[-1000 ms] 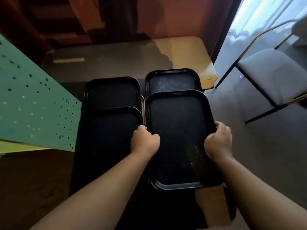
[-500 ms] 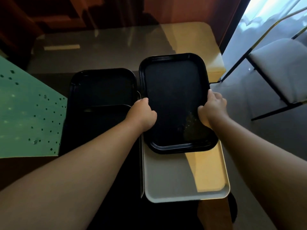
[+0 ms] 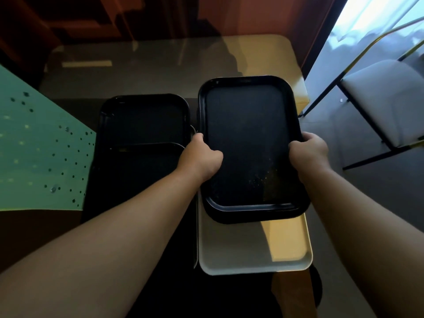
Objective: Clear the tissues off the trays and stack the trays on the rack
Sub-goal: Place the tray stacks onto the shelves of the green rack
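A black tray (image 3: 250,143) lies lengthwise in front of me, covering another black tray whose edge shows just under its near end. My left hand (image 3: 202,157) grips its left rim and my right hand (image 3: 307,150) grips its right rim. Under its near end lies a cream tray (image 3: 250,249). To the left are two more black trays, a far one (image 3: 144,120) and a near one (image 3: 137,175) that overlaps it. No tissues are visible on any tray.
A cream table top (image 3: 160,67) stretches beyond the trays. A green perforated panel (image 3: 39,157) slants in at the left. A grey-seated chair with a dark frame (image 3: 385,99) stands on the floor at the right, near a bright window.
Both hands have carried the black tray away from me onto the far right black tray. This uncovered the cream tray nearer to me.
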Action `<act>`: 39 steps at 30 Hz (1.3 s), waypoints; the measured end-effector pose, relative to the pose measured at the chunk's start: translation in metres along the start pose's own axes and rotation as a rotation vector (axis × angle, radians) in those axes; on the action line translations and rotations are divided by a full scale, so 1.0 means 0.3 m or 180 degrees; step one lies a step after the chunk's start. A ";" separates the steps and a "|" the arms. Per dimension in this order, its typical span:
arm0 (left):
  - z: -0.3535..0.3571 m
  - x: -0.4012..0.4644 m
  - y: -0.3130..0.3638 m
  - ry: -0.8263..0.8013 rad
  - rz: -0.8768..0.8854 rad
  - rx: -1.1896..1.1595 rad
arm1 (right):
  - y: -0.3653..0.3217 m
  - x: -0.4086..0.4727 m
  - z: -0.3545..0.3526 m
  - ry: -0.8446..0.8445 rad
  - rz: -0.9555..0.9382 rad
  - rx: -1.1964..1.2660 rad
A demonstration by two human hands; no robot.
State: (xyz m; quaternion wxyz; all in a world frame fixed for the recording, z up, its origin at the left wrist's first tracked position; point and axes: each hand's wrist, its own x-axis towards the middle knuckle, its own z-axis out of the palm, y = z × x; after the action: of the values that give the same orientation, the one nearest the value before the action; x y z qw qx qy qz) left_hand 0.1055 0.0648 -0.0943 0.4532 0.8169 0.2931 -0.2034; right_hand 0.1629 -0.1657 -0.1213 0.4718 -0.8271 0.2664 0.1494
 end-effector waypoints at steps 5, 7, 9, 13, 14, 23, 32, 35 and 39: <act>-0.028 -0.065 -0.012 -0.0132 -0.0095 -0.0111 | 0.049 -0.059 -0.029 -0.0012 0.0139 0.0224; -0.023 -0.075 -0.028 -0.0217 -0.0113 -0.0073 | 0.065 -0.067 -0.040 -0.0072 0.0165 0.0158; -0.013 -0.084 -0.045 -0.0245 -0.0108 -0.0023 | 0.083 -0.071 -0.049 -0.0076 0.0153 0.0065; -0.010 -0.110 -0.066 -0.0153 -0.0092 -0.0098 | 0.069 -0.117 -0.085 -0.0237 0.0198 0.0068; -0.013 -0.117 -0.071 -0.0128 -0.0078 -0.0147 | 0.057 -0.134 -0.101 -0.0302 0.0201 0.0093; -0.116 -0.236 -0.204 0.0071 -0.0328 -0.0737 | -0.009 -0.323 -0.170 -0.0665 0.0100 0.0864; -0.303 -0.316 -0.439 0.0481 -0.0468 -0.1101 | 0.005 -0.497 0.142 -0.1289 0.0527 0.0821; -0.370 -0.329 -0.544 0.0501 -0.0709 -0.1055 | 0.035 -0.535 0.268 -0.1300 0.0594 0.0685; -0.406 -0.365 -0.648 0.0706 -0.0930 -0.1058 | 0.070 -0.581 0.394 -0.1382 0.0621 0.0556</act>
State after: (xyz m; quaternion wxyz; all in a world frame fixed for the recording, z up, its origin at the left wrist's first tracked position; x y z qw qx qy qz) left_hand -0.0969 0.2184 -0.0879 0.5123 0.6973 0.4855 -0.1248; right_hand 0.0093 -0.0204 -0.1096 0.5710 -0.7021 0.2493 0.3447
